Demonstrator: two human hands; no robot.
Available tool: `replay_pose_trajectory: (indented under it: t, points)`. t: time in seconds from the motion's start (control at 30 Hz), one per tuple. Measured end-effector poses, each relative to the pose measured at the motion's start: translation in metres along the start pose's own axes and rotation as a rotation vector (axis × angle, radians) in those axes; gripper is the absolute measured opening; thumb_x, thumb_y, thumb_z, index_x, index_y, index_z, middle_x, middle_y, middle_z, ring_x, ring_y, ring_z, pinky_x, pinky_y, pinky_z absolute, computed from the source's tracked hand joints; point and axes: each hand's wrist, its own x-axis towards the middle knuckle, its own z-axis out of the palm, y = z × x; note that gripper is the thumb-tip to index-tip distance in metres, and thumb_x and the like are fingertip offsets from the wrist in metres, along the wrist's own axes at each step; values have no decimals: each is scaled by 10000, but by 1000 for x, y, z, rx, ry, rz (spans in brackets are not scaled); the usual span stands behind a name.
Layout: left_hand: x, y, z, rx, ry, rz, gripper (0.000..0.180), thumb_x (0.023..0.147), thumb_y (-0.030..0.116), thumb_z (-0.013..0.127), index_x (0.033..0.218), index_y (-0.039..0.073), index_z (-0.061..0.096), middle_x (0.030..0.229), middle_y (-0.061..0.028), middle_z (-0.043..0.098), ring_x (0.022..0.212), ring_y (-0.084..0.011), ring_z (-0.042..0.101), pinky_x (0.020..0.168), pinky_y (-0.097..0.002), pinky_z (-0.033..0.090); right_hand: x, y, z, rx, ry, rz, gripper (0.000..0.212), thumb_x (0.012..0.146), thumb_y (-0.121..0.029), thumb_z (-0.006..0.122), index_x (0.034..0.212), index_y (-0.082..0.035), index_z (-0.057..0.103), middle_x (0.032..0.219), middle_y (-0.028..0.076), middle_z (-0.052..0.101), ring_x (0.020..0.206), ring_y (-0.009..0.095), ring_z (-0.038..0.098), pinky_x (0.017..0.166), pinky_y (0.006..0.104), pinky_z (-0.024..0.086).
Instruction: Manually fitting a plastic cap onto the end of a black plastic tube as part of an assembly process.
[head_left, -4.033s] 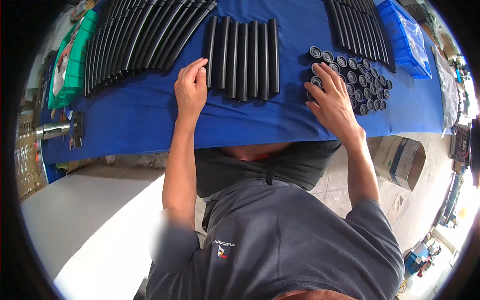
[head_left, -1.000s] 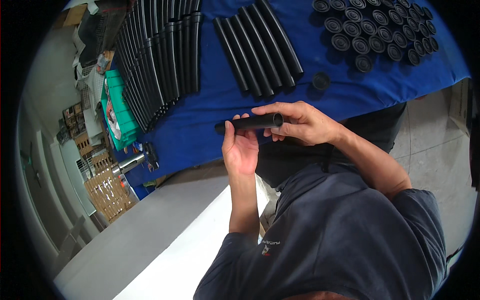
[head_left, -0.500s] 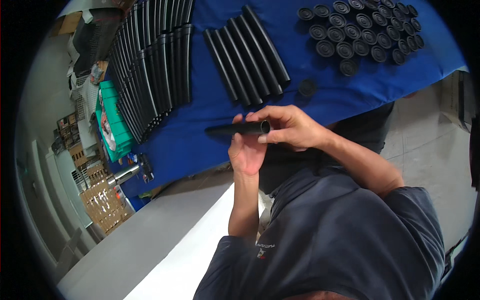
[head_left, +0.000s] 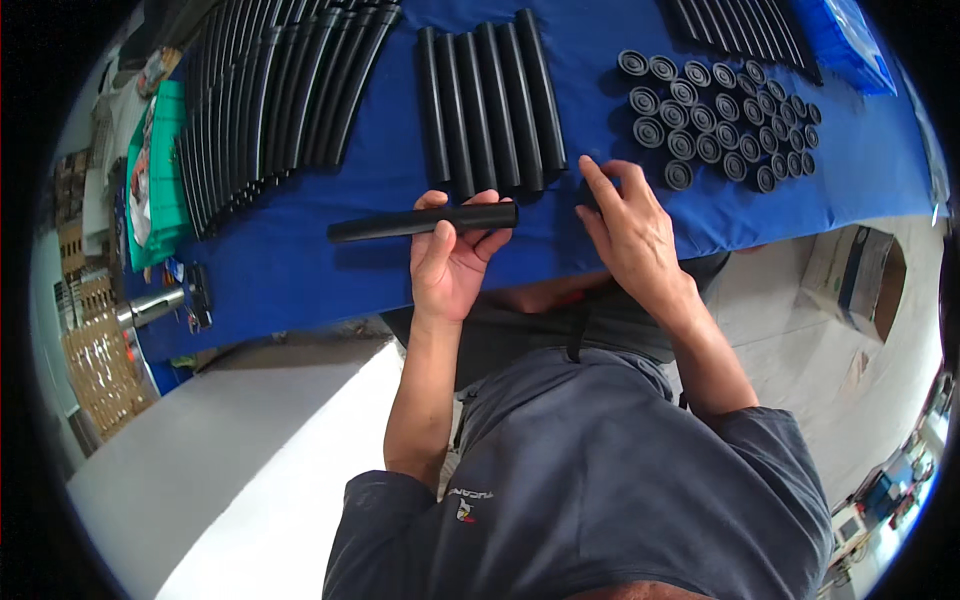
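Evidently, the left hand (head_left: 447,280) wraps thumb and fingers round the black tube (head_left: 385,226) off-centre; a looser grip could let the longer leftward overhang tip it. Right of this tube, the right hand (head_left: 640,235) bends over a mostly hidden dark object (head_left: 591,193); whether it pinches that, I cannot tell. Beyond the tube, the blue-covered surface (head_left: 275,260) bears a row of six tubes (head_left: 481,110), which a stray knuckle might roll; round caps (head_left: 728,135) lie farther right. An open carton (head_left: 848,275) stands on the floor (head_left: 765,320), well right of the tube.

White lettering (head_left: 473,493) and a small white-and-red emblem (head_left: 465,511) stand on the dark shirt (head_left: 600,470).
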Motion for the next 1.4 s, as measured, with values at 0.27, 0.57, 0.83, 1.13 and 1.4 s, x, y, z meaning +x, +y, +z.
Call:
replay_pose_trajectory:
  t: [0.27, 0.57, 0.83, 1.13, 1.4]
  points:
    - [0, -8, 3, 100, 32, 41, 392, 923, 40, 679, 1247, 154, 491, 1250, -245, 633, 1220, -409, 600, 1003, -499, 558, -10, -16, 1, 850, -206, 315, 407, 848, 7, 727, 1216, 12, 552, 1034, 109, 660, 962, 188, 671, 845, 303, 535]
    - [0, -8, 12, 121, 93, 44, 367, 920, -2, 664, 1187, 143, 459, 1183, -226, 640, 1141, -385, 648, 964, -509, 576, -4, -22, 26, 1135, -304, 334, 446, 899, 10, 687, 1309, 42, 514, 1076, 86, 639, 1003, 103, 614, 870, 260, 525]
    - [-2, -10, 18, 209, 139, 33, 348, 929, 13, 653, 1195, 136, 466, 1173, -233, 643, 1130, -367, 657, 941, -474, 596, -5, -19, 25, 835, -210, 98, 383, 877, 3, 694, 1245, 21, 588, 1129, 105, 668, 967, 150, 653, 822, 286, 530]
    - [-5, -15, 28, 302, 233, 55, 368, 921, 22, 677, 1198, 127, 459, 1149, -223, 658, 1038, -305, 694, 878, -419, 621, -6, -15, 33, 796, -139, -12, 365, 855, -10, 707, 1205, 24, 610, 1108, 148, 664, 968, 258, 668, 799, 321, 525]
    - [-6, -18, 27, 260, 285, 20, 415, 907, -19, 679, 1209, 107, 423, 1122, -200, 665, 1060, -270, 685, 849, -400, 633, -9, -15, 32, 785, -118, 17, 369, 847, -14, 721, 1196, 28, 608, 1038, 123, 657, 862, 205, 639, 732, 289, 499]
